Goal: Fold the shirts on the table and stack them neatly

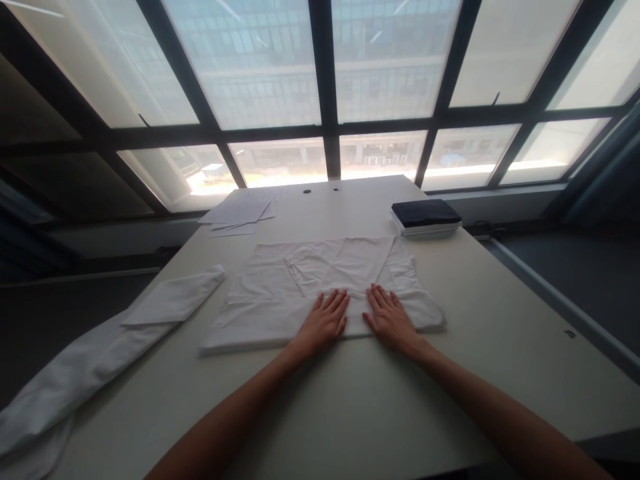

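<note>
A white garment (pixel 270 317), partly folded and wrinkled in places, lies across the middle of the table. My left hand (pixel 325 319) rests palm down on its near folded layer, with fingers stretched away from me. Beside it, a short gap to the right, my right hand (pixel 387 315) also presses flat on the cloth, fingers extended and slightly apart. Neither hand grips anything. The underside of the garment and its lower layers are hidden.
Another white cloth (pixel 105 350) hangs over the table's left edge. Paper sheets (pixel 240 212) lie at the back left. At the back right sits a stack of folded clothes, dark on top (pixel 425 212) and white beneath. Windows (pixel 280 160) stand behind the white table (pixel 500 333).
</note>
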`<state>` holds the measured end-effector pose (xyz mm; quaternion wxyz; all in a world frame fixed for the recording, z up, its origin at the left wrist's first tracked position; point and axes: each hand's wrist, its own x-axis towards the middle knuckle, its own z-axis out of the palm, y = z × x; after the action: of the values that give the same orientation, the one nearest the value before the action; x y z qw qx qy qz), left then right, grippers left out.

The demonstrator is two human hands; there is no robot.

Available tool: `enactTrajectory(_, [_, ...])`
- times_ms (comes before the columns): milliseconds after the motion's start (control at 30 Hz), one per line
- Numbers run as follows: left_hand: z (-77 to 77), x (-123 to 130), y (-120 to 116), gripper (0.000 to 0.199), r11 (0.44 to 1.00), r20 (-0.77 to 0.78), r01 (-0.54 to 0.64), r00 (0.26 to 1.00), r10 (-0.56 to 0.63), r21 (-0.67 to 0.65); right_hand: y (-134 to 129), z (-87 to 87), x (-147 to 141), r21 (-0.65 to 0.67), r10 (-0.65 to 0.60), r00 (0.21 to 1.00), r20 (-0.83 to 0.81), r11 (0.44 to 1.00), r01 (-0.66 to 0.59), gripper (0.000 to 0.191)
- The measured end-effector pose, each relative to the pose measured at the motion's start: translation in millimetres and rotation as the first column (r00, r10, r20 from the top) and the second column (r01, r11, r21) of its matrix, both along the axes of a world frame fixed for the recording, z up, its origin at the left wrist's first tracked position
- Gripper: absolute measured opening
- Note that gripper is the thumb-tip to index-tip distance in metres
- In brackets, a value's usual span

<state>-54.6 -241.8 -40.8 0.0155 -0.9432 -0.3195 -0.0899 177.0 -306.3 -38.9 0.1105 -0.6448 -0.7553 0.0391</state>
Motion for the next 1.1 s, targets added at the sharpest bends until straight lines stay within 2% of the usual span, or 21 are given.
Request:
enactTrajectory(167, [-0.3, 0, 1, 0.057, 1.0, -0.002, -0.001, 1.0, 0.001, -0.018, -7, -6.4, 55, 0.038, -0.103, 0.993, 0.05, 0.994, 0.101, 0.067])
enactTrajectory(333, [0.2, -1, 1, 0.057, 1.0, -0.007, -0.004, 1.0, 0.004, -0.021, -12, -6.8, 86, 0.041, -0.162, 0.983, 0.082, 0.986, 0.159, 0.067])
enactTrajectory(500, [1.3, -1, 1, 0.056, 1.0, -0.001, 0.002, 1.0, -0.002, -0.013, -11, -18.2, 122, 0.026, -0.286, 0.958, -0.006, 0.958, 0.286, 0.07])
enactTrajectory(600, [2.0, -1, 1, 0.056, 1.0, 0.009, 0.005, 1.0, -0.005, -0.013, -8, -22.4, 150, 0.088, -0.419, 0.895, -0.151, 0.896, 0.435, 0.069])
enactTrajectory(667, [2.1, -1, 1, 0.057, 1.0, 0.012, 0.005, 1.0, -0.005, -0.017, -7, -19.7, 162, 0.158, -0.506, 0.814, -0.286, 0.813, 0.561, 0.069])
enactTrajectory(733, [1.8, 0, 1, 0.057, 1.0, 0.015, 0.004, 1.0, -0.004, -0.019, -7, -13.4, 161, 0.238, -0.521, 0.762, -0.385, 0.741, 0.628, 0.067])
enactTrajectory(800, [1.3, 1, 0, 0.057, 1.0, 0.021, 0.001, 1.0, -0.001, -0.011, -8, -6.1, 144, 0.319, -0.462, 0.793, -0.397, 0.741, 0.591, 0.063])
enactTrajectory(900, [1.4, 2, -3, 0.057, 1.0, 0.015, -0.008, 1.0, 0.008, -0.001, -9, 1.2, 101, 0.361, -0.291, 0.915, -0.28, 0.851, 0.381, 0.057])
enactTrajectory(1000, [2.3, -2, -5, 0.059, 0.999, -0.001, -0.028, 1.0, 0.028, -0.019, -12, 0.1, 65, 0.268, -0.093, 0.989, -0.119, 0.956, 0.122, 0.055])
enactTrajectory(1100, [2.3, -23, -2, 0.063, 0.995, -0.017, -0.077, 0.997, 0.076, -0.056, -14, -8.0, 53, 0.163, -0.022, 1.0, -0.01, 0.986, 0.023, 0.056])
